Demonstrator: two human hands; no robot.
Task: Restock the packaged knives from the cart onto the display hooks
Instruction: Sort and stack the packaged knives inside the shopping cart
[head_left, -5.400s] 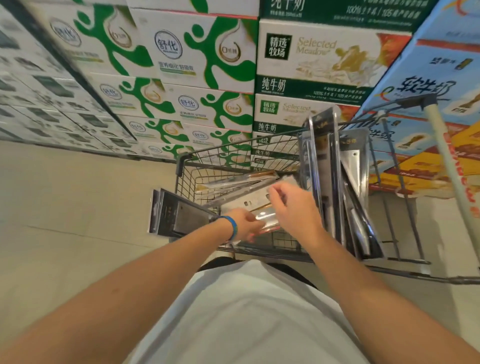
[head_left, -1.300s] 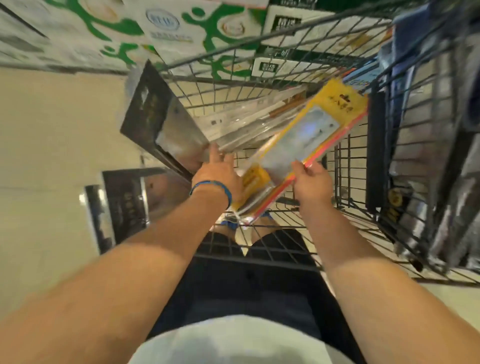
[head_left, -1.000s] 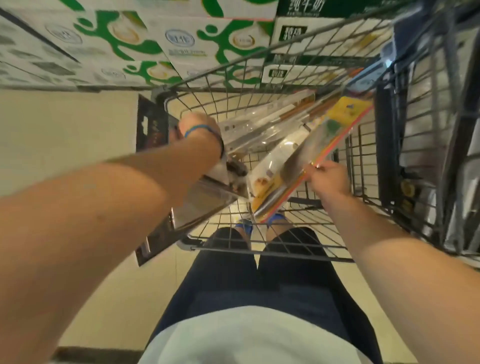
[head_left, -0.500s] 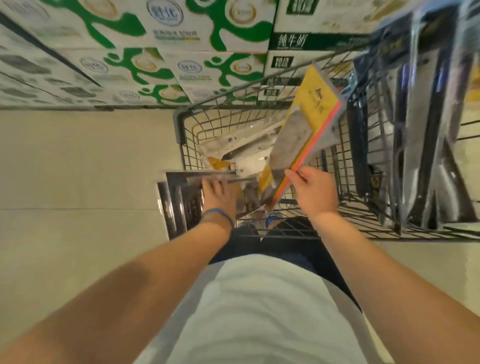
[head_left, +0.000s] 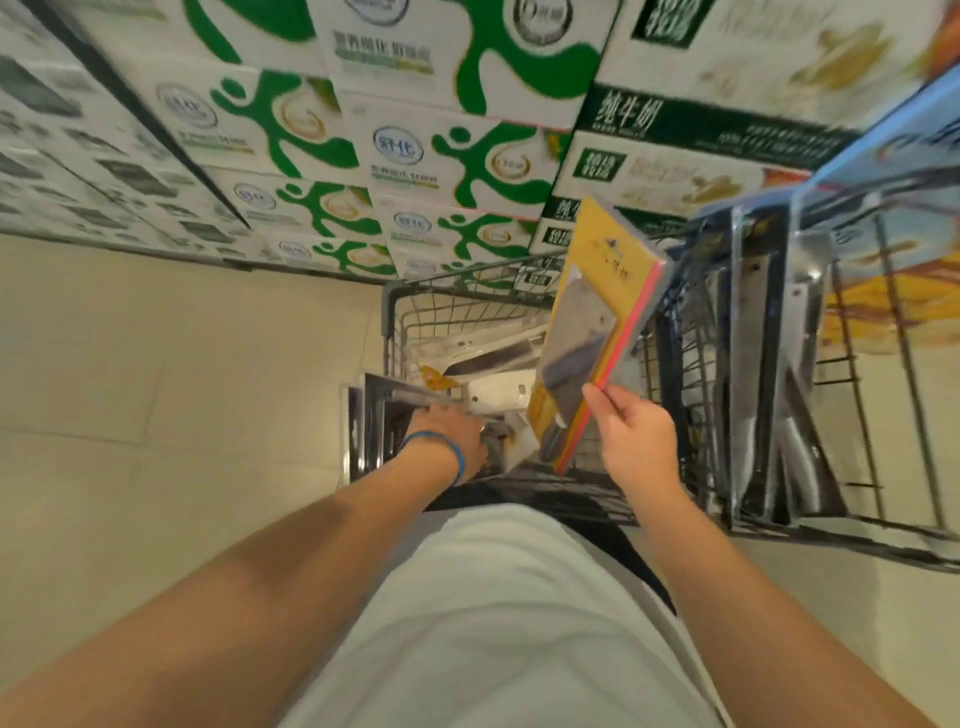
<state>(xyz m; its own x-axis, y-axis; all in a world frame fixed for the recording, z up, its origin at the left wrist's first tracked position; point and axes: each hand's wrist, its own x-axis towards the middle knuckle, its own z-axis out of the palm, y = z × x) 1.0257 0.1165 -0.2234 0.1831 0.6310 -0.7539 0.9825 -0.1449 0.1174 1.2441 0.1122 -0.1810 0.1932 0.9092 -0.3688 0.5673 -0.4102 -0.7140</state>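
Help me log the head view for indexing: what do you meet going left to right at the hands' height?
Bare floor → dark packages → left hand → yellow knife package → right hand → upright dark knife packages.

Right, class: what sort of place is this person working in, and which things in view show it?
Most likely a supermarket or its stock aisle. Printed milk cartons are stacked high in a wall, a wire shopping cart holds packaged knives, and the right hand lifts a yellow carded knife pack.
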